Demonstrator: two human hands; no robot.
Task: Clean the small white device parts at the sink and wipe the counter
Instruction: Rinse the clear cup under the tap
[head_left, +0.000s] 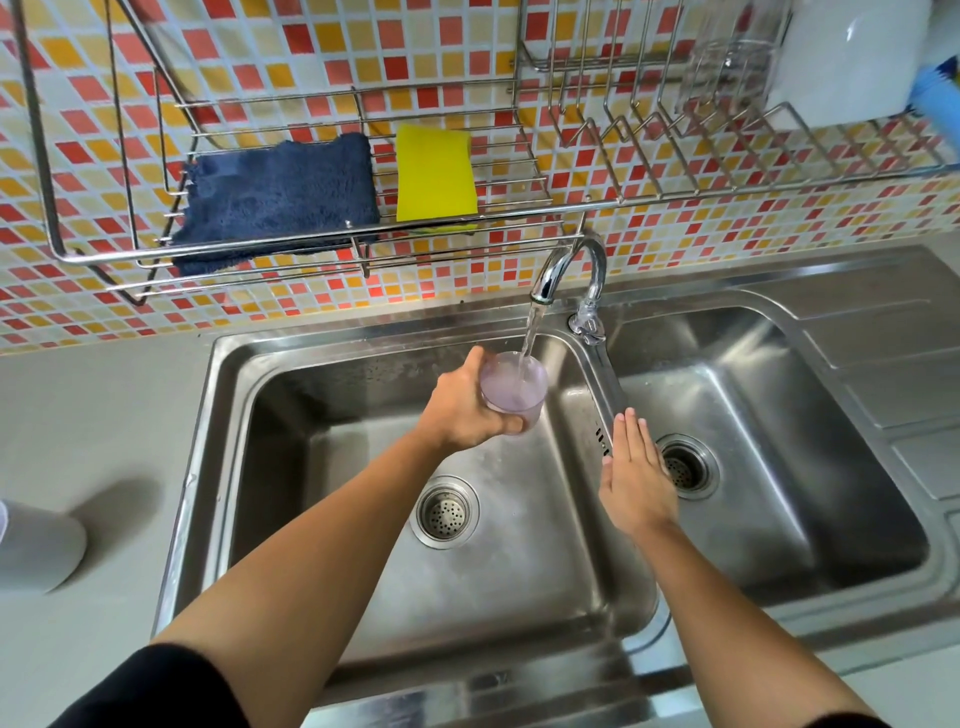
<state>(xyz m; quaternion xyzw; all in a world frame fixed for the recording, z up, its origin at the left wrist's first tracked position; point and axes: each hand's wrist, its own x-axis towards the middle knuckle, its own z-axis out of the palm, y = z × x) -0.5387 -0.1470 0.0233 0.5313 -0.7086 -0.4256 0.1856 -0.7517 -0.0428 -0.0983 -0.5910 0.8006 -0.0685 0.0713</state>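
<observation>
A mosaic-tiled kitchen wall rises behind a steel double sink (244, 395). The person's left hand (462, 410) grips a small translucent cup (513, 383) under the running tap (569, 270); the right hand (636, 473) hovers flat, holding nothing. Wet and likely slippery, the cup looks light and stiff, best held around its sides

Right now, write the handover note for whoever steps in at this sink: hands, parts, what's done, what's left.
Left hand grips the small pale cup under the running tap over the left basin; water pours into it.
Right hand open, fingers straight, holding nothing, above the divider between the basins.
A white part lies on the counter, far left.
Blue cloth and yellow sponge sit on the wall rack.
Done: cup rinse under way. Left: finish it, clean the white part, wipe the counter.
</observation>
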